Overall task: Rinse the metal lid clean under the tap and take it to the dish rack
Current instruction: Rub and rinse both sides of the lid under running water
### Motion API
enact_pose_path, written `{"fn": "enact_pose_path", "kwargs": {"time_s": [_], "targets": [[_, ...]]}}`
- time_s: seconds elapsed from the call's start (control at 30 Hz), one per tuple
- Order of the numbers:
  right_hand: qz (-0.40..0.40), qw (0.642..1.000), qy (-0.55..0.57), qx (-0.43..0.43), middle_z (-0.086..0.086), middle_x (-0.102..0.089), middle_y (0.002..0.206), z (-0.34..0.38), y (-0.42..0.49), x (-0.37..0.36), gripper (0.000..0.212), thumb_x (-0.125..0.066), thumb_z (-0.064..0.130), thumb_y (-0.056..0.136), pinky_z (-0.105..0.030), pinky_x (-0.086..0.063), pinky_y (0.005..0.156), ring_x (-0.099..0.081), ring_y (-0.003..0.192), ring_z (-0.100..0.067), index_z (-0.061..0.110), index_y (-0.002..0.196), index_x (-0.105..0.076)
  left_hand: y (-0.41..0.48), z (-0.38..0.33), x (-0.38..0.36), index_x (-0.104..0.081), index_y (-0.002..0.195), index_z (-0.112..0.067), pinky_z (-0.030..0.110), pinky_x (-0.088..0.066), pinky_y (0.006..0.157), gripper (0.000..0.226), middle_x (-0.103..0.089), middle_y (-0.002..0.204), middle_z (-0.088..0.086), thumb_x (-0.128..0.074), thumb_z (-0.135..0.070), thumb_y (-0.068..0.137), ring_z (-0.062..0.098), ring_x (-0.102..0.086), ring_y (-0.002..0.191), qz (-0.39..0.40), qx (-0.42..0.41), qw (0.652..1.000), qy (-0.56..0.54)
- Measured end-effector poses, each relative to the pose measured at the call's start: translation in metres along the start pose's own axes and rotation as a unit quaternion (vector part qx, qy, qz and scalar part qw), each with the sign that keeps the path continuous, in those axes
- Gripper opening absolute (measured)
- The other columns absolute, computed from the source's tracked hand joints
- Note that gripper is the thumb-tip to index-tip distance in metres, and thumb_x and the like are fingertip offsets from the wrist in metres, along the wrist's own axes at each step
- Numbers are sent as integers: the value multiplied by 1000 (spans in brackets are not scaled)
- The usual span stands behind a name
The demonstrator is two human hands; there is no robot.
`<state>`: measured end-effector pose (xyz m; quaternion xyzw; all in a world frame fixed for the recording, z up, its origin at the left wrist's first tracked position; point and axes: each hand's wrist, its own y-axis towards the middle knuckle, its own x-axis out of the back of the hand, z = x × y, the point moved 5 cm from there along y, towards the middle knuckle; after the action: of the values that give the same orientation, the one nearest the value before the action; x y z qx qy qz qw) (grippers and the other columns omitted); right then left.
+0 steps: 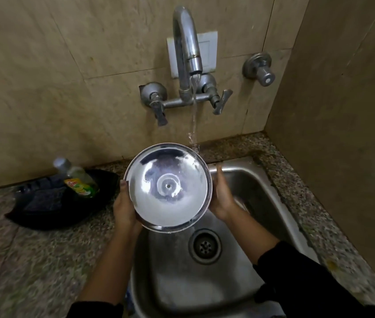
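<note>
- Steel lid (168, 188), hollow side up, is held over the sink (273, 193) between both hands, its far rim just catching the stream from the tap (187, 49).
- Left hand (124, 208) clamps the near-left rim, thumb on the edge; its other fingers are hidden beneath.
- Right hand (222, 196) lies flat along the right rim, fingers (219, 174) straight and pressed together.
- Best practice, by judgement: shift the lid further under the water, tilt and turn it so runoff sheets into the sink.
- No dish rack in view.
</note>
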<state>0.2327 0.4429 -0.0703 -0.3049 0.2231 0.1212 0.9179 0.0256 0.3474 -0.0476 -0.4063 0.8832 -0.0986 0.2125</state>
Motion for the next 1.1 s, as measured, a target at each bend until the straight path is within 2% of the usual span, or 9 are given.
{"fn": "enact_pose_path", "kwargs": {"time_s": [0.13,0.23,0.37,0.57,0.73,0.8,0.97,1.03,1.1], "targets": [[45,998,34,-5,-6,-70,112,-16,-4,-6,53,-37,55,95,-32,-59,72,-70,92,-18,19,123,-63,4,4,-14,-70,88,-18,38,-53,85,37,-74,91,2,-50,-49,93,21,-69,85,-16,-6,999,-37],[24,999,32,33,-5,-70,117,-7,-2,0,54,-36,55,96,-35,-58,79,-67,103,-22,19,127,-60,10,11,-30,-71,95,-17,39,-53,87,42,-73,104,6,-52,-54,89,23,-69,93,-8,-1,999,-38],[-118,960,-170,190,-7,-62,120,22,-8,31,30,-38,33,102,-27,-47,84,-59,109,-22,17,122,-55,10,21,-54,-70,99,-16,38,-56,80,41,-74,97,5,-52,-52,90,24,-70,88,5,21,999,-45],[-196,743,-497,404,-12,-46,139,41,-38,69,51,-32,31,91,-43,-33,108,-39,129,-25,11,137,-43,3,34,-84,-67,102,-14,40,-57,73,41,-72,94,6,-54,-50,89,26,-69,82,45,78,996,-16],[-97,550,-658,506,-10,-38,149,35,-60,72,56,-49,12,85,-49,-28,112,-31,140,-27,21,140,-44,6,38,-85,-70,106,-12,55,-54,86,54,-73,106,12,-60,-59,80,35,-68,98,76,116,990,30],[-40,505,-692,513,-2,-47,144,29,-59,67,47,-61,16,84,-48,-25,111,-35,139,-22,30,128,-56,1,38,-84,-70,102,-14,50,-56,81,46,-73,103,13,-55,-55,87,34,-68,95,99,141,984,53],[73,557,-607,562,5,-69,89,42,-79,38,11,-68,20,84,-25,-42,82,-59,88,-8,17,95,-71,-7,34,-69,-61,107,-6,33,-58,61,30,-73,63,11,-40,-27,99,28,-72,74,154,237,946,158],[61,665,-529,523,8,-58,68,50,-79,29,7,-69,19,85,-17,-40,65,-52,68,2,15,79,-68,-10,32,-62,-55,120,0,40,-51,92,50,-72,69,22,-35,-40,100,45,-59,111,195,254,929,186],[19,807,-414,421,-4,-60,61,59,-71,24,20,-65,24,88,-27,-46,61,-53,64,2,11,74,-67,-8,36,-58,-56,129,-4,46,-32,112,71,-69,97,29,-26,-59,96,43,-40,130,217,254,922,196]]}}
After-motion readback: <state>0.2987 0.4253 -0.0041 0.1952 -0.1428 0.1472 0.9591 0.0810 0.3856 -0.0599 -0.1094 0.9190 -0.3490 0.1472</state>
